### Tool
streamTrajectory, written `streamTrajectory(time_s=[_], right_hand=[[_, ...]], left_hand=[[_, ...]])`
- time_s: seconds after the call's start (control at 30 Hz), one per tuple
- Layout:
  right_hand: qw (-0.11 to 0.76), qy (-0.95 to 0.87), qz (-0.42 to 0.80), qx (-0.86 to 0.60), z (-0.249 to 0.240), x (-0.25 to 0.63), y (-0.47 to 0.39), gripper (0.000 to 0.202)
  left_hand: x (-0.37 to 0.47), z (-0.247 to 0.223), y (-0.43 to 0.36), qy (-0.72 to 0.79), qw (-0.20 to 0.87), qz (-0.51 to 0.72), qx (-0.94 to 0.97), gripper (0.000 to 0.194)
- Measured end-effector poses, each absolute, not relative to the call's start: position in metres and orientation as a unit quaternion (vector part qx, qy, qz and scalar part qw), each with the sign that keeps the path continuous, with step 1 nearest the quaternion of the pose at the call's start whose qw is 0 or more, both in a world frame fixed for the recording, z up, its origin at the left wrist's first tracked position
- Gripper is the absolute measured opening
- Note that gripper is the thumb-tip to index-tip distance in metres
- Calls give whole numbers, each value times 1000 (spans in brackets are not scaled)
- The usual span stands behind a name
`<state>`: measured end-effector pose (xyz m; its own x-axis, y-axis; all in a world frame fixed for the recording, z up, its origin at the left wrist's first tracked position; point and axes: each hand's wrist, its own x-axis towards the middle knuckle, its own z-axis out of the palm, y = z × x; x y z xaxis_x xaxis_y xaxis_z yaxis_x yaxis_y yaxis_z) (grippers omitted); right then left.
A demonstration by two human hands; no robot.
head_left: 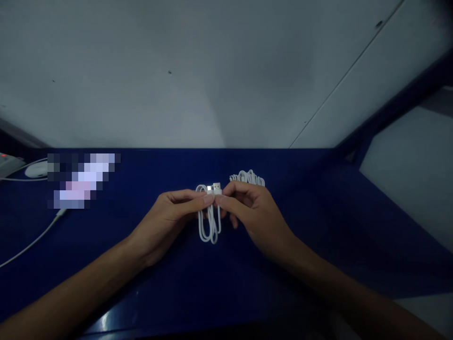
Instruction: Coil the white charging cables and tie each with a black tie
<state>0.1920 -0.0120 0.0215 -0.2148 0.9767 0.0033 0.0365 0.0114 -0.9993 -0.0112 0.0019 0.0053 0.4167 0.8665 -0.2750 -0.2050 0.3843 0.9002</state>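
Observation:
A white USB cable [213, 229], gathered into loops, is held up between both hands at the middle of the view. Its two metal plugs stand side by side at the top, pointing away from me. My left hand [177, 208] pinches the cable from the left, thumb just below the smaller plug. From the right, my right hand [251, 205] grips it by the wider USB plug, with the thumb on the plug's white housing. Just behind my right hand lies a bunch of coiled white cables [252, 177], partly hidden by that hand.
All this is over a dark blue table [170, 283]. On its left lies a blurred-out device, perhaps a phone [87, 182], with a white cord [38, 243] plugged in. Beside it is a white rounded object [37, 169]. A pale panel wall [170, 104] rises behind the table.

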Motion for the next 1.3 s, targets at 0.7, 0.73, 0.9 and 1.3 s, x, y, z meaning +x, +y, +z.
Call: streamTrajectory(time_s=[0.7,0.73,0.9,1.3], right_hand=[[436,-567,544,-438,20,193,-12,21],[433,-569,545,-437,20,193,-11,20],[436,-567,550,-432,19,193,-9,14],[452,-563,553,-416,20,190,-11,12]], left_hand=[[-8,11,0,397,712,386,432,14],[-9,10,0,397,710,391,430,13],[-10,5,-1,393,716,404,412,14],[-10,10,2,404,702,416,414,12]])
